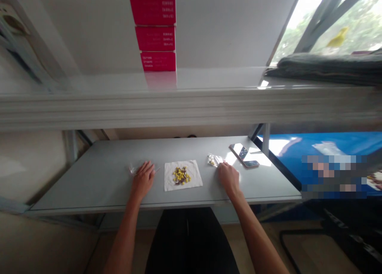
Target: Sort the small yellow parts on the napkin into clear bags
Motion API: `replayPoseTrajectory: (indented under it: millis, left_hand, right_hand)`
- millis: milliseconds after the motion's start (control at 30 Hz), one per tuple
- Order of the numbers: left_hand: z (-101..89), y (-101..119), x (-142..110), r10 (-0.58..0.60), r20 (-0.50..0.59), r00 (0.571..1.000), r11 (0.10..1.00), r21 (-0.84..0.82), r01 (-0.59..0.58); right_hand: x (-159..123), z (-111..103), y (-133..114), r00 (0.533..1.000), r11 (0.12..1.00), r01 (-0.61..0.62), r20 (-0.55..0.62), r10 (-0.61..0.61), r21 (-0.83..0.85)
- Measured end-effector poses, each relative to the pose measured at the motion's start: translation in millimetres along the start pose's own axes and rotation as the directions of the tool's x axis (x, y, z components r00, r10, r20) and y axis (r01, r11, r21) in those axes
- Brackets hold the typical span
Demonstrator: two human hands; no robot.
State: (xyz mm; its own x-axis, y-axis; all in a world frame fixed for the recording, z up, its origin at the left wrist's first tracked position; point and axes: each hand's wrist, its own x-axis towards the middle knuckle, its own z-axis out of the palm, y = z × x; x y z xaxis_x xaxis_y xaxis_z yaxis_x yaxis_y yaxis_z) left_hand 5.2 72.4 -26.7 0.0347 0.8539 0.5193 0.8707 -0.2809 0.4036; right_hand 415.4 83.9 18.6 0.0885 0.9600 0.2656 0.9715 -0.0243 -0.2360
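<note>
1. The grey surface [98, 162] has its near edge just past both wrists and its far edge under a white shelf [209, 106]. Grey surface runs well beyond the left hand toward 9 o'clock, and a narrower stretch lies beyond the right hand toward 3 o'clock.
2. With the white paper napkin [191, 182] as the clock's centre and 12 toward the far edge, a heap of small yellow pieces [180, 175] sits in its middle, mixed with darker brown pieces [179, 182]. At this size, I can't tell what they are.
3. The left hand [143, 180] lies open and flat at 9 o'clock, fingers spread, holding nothing, just beside a small clear bag [133, 170].
4. The right hand [229, 179] rests open at 3 o'clock, holding nothing, just below a clear bag of yellow pieces [214, 159]. A phone [241, 152] lies farther out, near 2 o'clock.
</note>
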Motion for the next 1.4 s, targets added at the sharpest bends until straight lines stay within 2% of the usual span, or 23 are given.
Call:
replayPoseTrajectory:
  millis: [67,133,200,300,400,467,533,567,633,667,733,800,833,900,1000,1067,1200,1300,1400]
  left_hand:
    - [0.9,0,-2,-0.006,-0.004,1.0,1.0,0.005,0.006]
    - [-0.6,1,-3,-0.006,-0.028,1.0,1.0,-0.001,0.006]
    - [-3.7,3,-3,-0.006,-0.065,0.998,1.0,-0.003,0.006]
    - [-9.9,6,-2,-0.027,-0.134,0.991,0.999,0.018,0.03]
    - [-17.6,11,-1,-0.061,-0.199,0.978,0.997,0.034,0.069]
    - [-23.5,16,0,-0.08,-0.245,0.966,0.995,0.034,0.091]
    - [-28.9,22,1,-0.098,-0.307,0.947,0.994,0.022,0.109]
    - [-31.1,25,2,-0.104,-0.34,0.935,0.993,0.008,0.114]
    - [-33.4,33,3,-0.099,-0.382,0.919,0.995,-0.038,0.091]
    - [-33.3,39,3,-0.091,-0.383,0.919,0.995,-0.076,0.066]
    - [-30.3,54,3,-0.069,-0.338,0.939,0.983,-0.185,0.005]
    - [-23.5,74,2,-0.078,-0.262,0.962,0.944,-0.329,-0.013]
    - [-18.8,86,1,-0.112,-0.225,0.968,0.913,-0.407,0.011]
    - [-8.1,111,1,-0.184,-0.096,0.978,0.813,-0.574,0.097]
    - [6.4,139,5,-0.204,0.048,0.978,0.555,-0.817,0.156]
    - [11.2,145,8,-0.259,0.111,0.959,0.452,-0.864,0.223]
    - [12.0,135,18,-0.386,0.13,0.913,0.407,-0.865,0.295]
    - [15.0,119,31,-0.373,0.13,0.919,0.409,-0.866,0.289]
    - [22.9,106,43,-0.344,0.073,0.936,0.438,-0.87,0.229]
  right_hand:
    - [-1,-7,5,1.0,0.999,0.002,0.023,-0.001,-0.039]
    - [0,-11,8,1.0,0.999,-0.004,-0.018,0.004,-0.032]
    - [0,-11,9,0.993,1.0,-0.008,-0.122,0.011,0.025]
    - [1,-7,6,0.949,0.976,0.004,-0.31,0.064,0.216]
    - [3,-8,-2,0.894,0.888,0.103,-0.434,0.116,0.448]
    - [5,-13,-12,0.86,0.824,0.198,-0.497,0.113,0.531]
    - [6,-18,-24,0.845,0.771,0.266,-0.525,0.103,0.579]
    - [7,-20,-31,0.852,0.735,0.282,-0.514,0.104,0.616]
    - [9,-20,-44,0.891,0.595,0.274,-0.432,0.138,0.756]
    - [11,-18,-50,0.912,0.48,0.25,-0.371,0.177,0.841]
    - [12,-12,-61,0.942,0.18,0.183,-0.225,0.251,0.967]
    - [12,-5,-71,0.963,-0.099,0.116,-0.087,0.256,0.988]
    - [11,-4,-76,0.974,-0.191,0.079,-0.035,0.222,0.978]
    - [6,-3,-89,0.994,-0.284,0.001,0.03,0.107,0.959]
    - [-3,-4,-109,0.995,-0.301,-0.08,0.056,-0.085,0.95]
    - [-6,-4,-117,0.984,-0.254,-0.083,0.038,-0.176,0.964]
    - [4,2,-117,0.97,-0.022,-0.026,0.02,-0.24,0.999]
    - [19,11,-113,0.931,0.125,0.02,0.027,-0.363,0.992]
    - [34,21,-116,0.893,0.194,0.088,0.009,-0.45,0.977]
